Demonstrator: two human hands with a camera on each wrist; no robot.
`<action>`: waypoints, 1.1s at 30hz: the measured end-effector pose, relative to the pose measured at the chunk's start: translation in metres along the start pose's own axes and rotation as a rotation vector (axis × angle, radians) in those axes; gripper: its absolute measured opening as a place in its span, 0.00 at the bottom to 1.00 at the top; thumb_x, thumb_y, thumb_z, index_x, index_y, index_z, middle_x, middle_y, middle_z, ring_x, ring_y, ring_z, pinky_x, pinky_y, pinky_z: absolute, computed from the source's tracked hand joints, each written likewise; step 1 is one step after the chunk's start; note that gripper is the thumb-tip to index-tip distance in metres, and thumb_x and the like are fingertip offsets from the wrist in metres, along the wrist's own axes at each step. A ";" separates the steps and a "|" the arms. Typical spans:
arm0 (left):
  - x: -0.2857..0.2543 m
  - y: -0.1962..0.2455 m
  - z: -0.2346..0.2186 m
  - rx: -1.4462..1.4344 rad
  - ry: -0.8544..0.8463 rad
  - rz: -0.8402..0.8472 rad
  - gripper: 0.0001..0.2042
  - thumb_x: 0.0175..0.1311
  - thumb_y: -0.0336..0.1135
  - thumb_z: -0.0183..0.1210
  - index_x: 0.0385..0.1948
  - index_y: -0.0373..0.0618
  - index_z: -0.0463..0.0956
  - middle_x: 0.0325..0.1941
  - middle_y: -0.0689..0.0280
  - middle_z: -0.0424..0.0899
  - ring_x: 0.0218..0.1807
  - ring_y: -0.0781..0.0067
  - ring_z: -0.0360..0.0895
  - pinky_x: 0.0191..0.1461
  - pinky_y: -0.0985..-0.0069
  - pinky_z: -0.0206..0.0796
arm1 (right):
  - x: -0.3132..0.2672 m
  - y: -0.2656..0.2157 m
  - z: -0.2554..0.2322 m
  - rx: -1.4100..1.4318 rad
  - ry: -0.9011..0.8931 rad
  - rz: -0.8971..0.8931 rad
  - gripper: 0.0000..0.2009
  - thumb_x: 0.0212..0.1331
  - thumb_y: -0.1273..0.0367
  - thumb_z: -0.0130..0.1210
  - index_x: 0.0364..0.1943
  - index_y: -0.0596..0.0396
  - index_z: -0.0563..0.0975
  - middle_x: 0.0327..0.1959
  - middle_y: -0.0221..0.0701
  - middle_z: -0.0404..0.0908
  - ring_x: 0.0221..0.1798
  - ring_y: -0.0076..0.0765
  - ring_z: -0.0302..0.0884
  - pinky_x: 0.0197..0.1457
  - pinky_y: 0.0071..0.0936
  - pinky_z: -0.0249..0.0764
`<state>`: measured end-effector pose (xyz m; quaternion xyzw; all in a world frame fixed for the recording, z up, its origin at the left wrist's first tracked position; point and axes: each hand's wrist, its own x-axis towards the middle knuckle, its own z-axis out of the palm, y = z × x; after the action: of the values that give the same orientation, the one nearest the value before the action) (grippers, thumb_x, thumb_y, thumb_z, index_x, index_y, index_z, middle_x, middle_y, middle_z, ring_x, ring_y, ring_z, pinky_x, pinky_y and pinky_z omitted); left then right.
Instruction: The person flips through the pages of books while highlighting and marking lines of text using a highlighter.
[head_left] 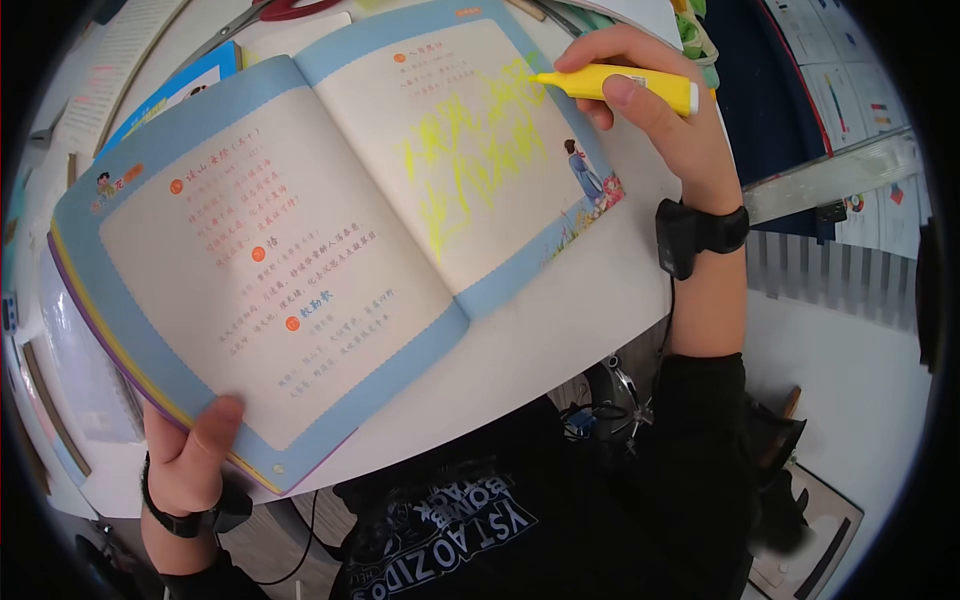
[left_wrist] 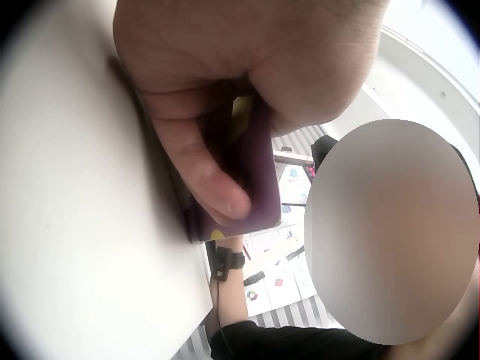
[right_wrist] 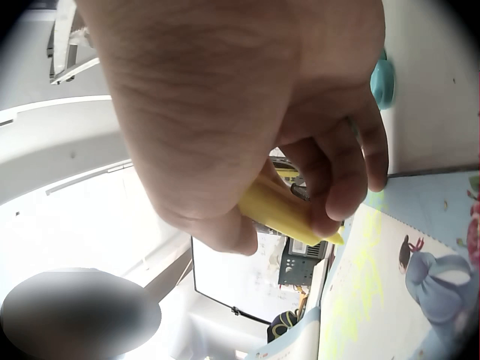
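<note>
An open book [head_left: 400, 285] with blue-bordered pages lies tilted across the white table in the head view. Bright yellow scribbles [head_left: 468, 150] run over the print on its right page. My left hand [head_left: 190, 450] grips the book's lower left edge, thumb on the page; in the left wrist view its fingers lie under the purple cover [left_wrist: 264, 180]. Between thumb and fingers my right hand [head_left: 675, 125] pinches a yellow highlighter [head_left: 655, 88]. The uncapped tip points left, right at the upper outer edge of the right page. The right wrist view shows the highlighter [right_wrist: 277, 214] partly covered by fingers.
Red-handled scissors [head_left: 295, 9] and a blue booklet [head_left: 190, 88] lie beyond the book. Loose printed sheets [head_left: 110, 70] are at the far left. Green items [head_left: 692, 30] stand near the far right of the white table [head_left: 600, 270]. A cable hangs from each wrist strap.
</note>
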<state>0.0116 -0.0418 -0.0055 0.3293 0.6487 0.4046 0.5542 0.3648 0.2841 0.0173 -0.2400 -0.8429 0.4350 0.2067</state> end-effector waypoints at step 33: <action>0.002 -0.003 -0.010 0.002 -0.020 0.004 0.29 0.69 0.35 0.62 0.70 0.37 0.66 0.64 0.63 0.79 0.63 0.71 0.74 0.67 0.70 0.65 | -0.005 0.003 0.008 -0.133 -0.094 0.019 0.07 0.65 0.69 0.59 0.41 0.57 0.80 0.39 0.27 0.78 0.41 0.23 0.75 0.46 0.22 0.71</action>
<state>0.0012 -0.0433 -0.0087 0.3351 0.6427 0.4019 0.5595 0.3652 0.2780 0.0099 -0.2404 -0.8764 0.3907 0.1467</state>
